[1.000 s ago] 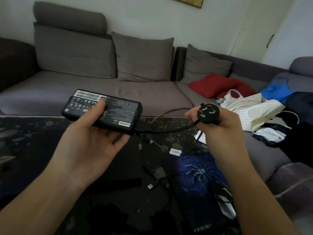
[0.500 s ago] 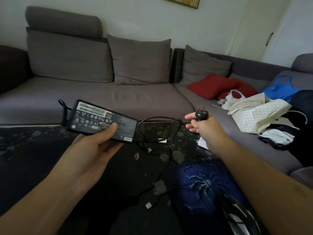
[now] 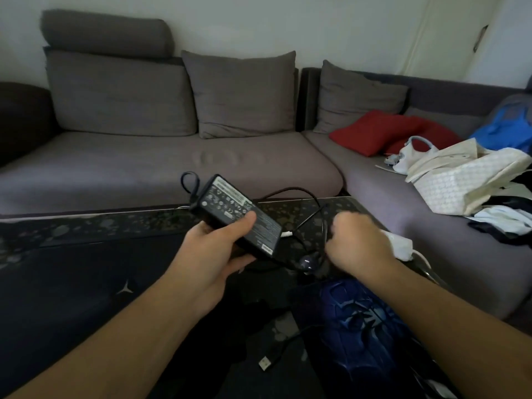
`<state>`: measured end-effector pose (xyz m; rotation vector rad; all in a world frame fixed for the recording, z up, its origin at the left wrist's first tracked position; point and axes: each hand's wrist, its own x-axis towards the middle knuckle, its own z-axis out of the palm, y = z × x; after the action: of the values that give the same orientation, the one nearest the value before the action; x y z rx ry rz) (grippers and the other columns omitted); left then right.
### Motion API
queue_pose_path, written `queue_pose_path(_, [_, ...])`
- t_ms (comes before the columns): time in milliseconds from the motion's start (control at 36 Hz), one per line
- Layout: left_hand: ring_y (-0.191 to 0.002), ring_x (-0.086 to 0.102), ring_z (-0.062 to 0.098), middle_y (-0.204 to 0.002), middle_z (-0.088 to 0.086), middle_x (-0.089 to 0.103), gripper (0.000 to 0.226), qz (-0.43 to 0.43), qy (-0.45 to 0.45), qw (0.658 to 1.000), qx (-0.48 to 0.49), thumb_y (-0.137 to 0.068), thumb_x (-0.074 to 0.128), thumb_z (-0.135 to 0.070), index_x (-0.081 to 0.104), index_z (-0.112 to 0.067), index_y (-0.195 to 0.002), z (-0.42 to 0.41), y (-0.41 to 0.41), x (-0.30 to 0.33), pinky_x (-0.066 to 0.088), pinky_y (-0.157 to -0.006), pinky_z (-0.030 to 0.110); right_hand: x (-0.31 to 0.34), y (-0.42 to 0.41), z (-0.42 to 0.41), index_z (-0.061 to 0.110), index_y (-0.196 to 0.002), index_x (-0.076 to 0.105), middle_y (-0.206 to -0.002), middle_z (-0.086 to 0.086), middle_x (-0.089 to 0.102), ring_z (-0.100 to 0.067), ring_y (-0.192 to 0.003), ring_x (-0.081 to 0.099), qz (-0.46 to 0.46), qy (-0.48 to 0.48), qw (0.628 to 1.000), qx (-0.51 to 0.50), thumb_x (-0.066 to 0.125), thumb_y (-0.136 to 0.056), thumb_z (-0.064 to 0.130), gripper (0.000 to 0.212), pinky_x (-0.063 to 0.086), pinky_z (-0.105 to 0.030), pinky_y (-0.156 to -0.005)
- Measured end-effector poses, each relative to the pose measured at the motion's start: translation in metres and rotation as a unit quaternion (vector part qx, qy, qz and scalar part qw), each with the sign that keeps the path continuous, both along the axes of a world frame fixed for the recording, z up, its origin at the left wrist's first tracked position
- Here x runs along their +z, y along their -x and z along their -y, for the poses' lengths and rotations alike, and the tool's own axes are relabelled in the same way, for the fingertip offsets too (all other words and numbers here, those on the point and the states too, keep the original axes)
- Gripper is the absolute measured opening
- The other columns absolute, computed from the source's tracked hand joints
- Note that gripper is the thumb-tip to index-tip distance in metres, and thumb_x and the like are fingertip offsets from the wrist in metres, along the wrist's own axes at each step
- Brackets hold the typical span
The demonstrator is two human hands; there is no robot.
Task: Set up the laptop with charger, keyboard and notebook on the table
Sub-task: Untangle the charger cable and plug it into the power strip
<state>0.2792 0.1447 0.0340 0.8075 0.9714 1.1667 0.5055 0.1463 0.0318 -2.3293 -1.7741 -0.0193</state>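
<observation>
The left hand (image 3: 214, 249) grips the black rectangular charger brick (image 3: 239, 216), thumb across its label, above the dark speckled glass table (image 3: 86, 228). The right hand (image 3: 355, 240) is curled into a fist beside the thin black cable (image 3: 311, 197); whether it pinches the cable I cannot tell. A blue spider-patterned mat (image 3: 359, 326) lies below, a grey sofa (image 3: 172, 162) behind.

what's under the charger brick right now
The left hand grips the brick from beneath, thumb on top. Below lies the dark table, where the cable runs. Whatever lies directly beneath hand and brick is hidden.
</observation>
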Motion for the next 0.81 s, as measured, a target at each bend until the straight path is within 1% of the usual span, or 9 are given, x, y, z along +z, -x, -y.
queue_pose_path(56, [-0.099, 0.078, 0.022, -0.109, 0.003, 0.081, 0.027, -0.03, -0.009, 0.999, -0.015, -0.093, 0.075, -0.017, 0.072, -0.016, -0.119, -0.004, -0.004, 0.0, 0.063, -0.084, 0.044, 0.013, 0.011, 0.006, 0.013, -0.117, 0.055, -0.121, -0.004, 0.053, -0.026, -0.106, 0.055, -0.01, -0.093, 0.995, 0.021, 0.068, -0.079, 0.02, 0.041, 0.048, -0.037, -0.085])
queue_pose_path(111, [-0.097, 0.079, 0.021, -0.107, 0.002, 0.081, 0.024, -0.055, -0.023, 0.997, -0.04, -0.095, 0.073, -0.019, 0.072, -0.017, -0.119, -0.007, -0.009, 0.001, 0.065, -0.079, 0.04, 0.025, 0.028, 0.008, 0.023, -0.149, 0.042, -0.14, 0.004, 0.047, -0.017, -0.126, 0.052, -0.184, -0.072, 0.971, 0.132, 0.07, -0.073, 0.022, 0.081, 0.048, -0.033, -0.097])
queue_pose_path(167, [-0.099, 0.078, 0.018, -0.108, -0.001, 0.081, 0.023, -0.084, -0.036, 0.992, -0.082, -0.099, 0.069, -0.023, 0.072, -0.02, -0.122, -0.009, -0.016, 0.004, 0.064, -0.083, 0.038, 0.028, 0.044, 0.005, 0.036, -0.158, 0.029, -0.142, 0.012, 0.053, -0.007, -0.129, 0.056, -0.337, 0.017, 0.912, 0.234, 0.078, -0.074, 0.021, 0.099, 0.053, -0.031, -0.101])
queue_pose_path(361, [-0.106, 0.071, 0.016, -0.11, -0.004, 0.076, 0.034, -0.097, -0.022, 0.96, -0.262, -0.091, 0.065, -0.014, 0.073, -0.015, -0.124, -0.018, -0.015, 0.008, 0.05, -0.108, 0.038, 0.013, 0.041, -0.01, 0.029, -0.127, 0.058, -0.107, 0.01, 0.075, -0.001, -0.094, 0.072, -0.387, -0.031, 0.902, 0.189, 0.092, -0.073, 0.013, 0.066, 0.059, -0.024, -0.084])
queue_pose_path(472, [-0.089, 0.074, 0.019, -0.105, 0.014, 0.079, 0.019, -0.248, -0.058, 0.958, -0.13, -0.095, 0.061, -0.008, 0.077, -0.008, -0.106, -0.043, -0.004, 0.007, 0.058, -0.078, 0.027, 0.003, 0.028, -0.016, 0.032, -0.129, 0.059, -0.112, 0.011, 0.072, -0.01, -0.102, 0.071, -0.444, -0.057, 0.889, 0.094, 0.092, -0.075, 0.019, 0.065, 0.059, -0.034, -0.089])
queue_pose_path(528, [-0.08, 0.068, 0.014, -0.094, 0.005, 0.076, 0.012, -0.469, -0.118, 0.874, -0.045, -0.094, 0.065, -0.014, 0.076, -0.018, -0.094, -0.065, 0.003, -0.003, 0.054, -0.067, 0.025, 0.002, 0.022, -0.018, 0.033, -0.132, 0.057, -0.115, 0.01, 0.071, -0.013, -0.105, 0.07, -0.464, -0.054, 0.882, 0.062, 0.09, -0.077, 0.021, 0.066, 0.059, -0.041, -0.094])
queue_pose_path(583, [-0.095, 0.064, 0.017, -0.106, -0.003, 0.07, 0.021, -0.63, -0.169, 0.755, -0.071, -0.091, 0.064, -0.015, 0.071, -0.03, -0.102, -0.081, 0.008, -0.016, 0.055, -0.084, 0.034, 0.002, 0.017, -0.02, 0.032, -0.135, 0.056, -0.117, 0.01, 0.071, -0.013, -0.106, 0.069, -0.466, -0.046, 0.882, 0.053, 0.09, -0.077, 0.022, 0.068, 0.057, -0.043, -0.098])
queue_pose_path(667, [-0.128, 0.051, 0.029, -0.134, 0.0, 0.055, 0.047, -0.746, -0.216, 0.609, -0.162, -0.09, 0.066, -0.026, 0.057, -0.039, -0.134, -0.096, 0.005, -0.033, 0.037, -0.11, 0.044, 0.003, 0.015, -0.022, 0.031, -0.134, 0.057, -0.116, 0.009, 0.072, -0.013, -0.106, 0.07, -0.467, -0.038, 0.881, 0.058, 0.091, -0.076, 0.023, 0.067, 0.058, -0.043, -0.098])
queue_pose_path(806, [-0.131, 0.051, 0.029, -0.138, 0.003, 0.056, 0.044, -0.804, -0.269, 0.508, -0.155, -0.098, 0.062, -0.043, 0.053, -0.043, -0.141, -0.114, -0.007, -0.052, 0.035, -0.109, 0.043, -0.001, 0.017, -0.022, 0.032, -0.126, 0.06, -0.113, 0.01, 0.071, -0.011, -0.103, 0.07, -0.462, -0.029, 0.884, 0.066, 0.09, -0.077, 0.024, 0.058, 0.059, -0.04, -0.094])
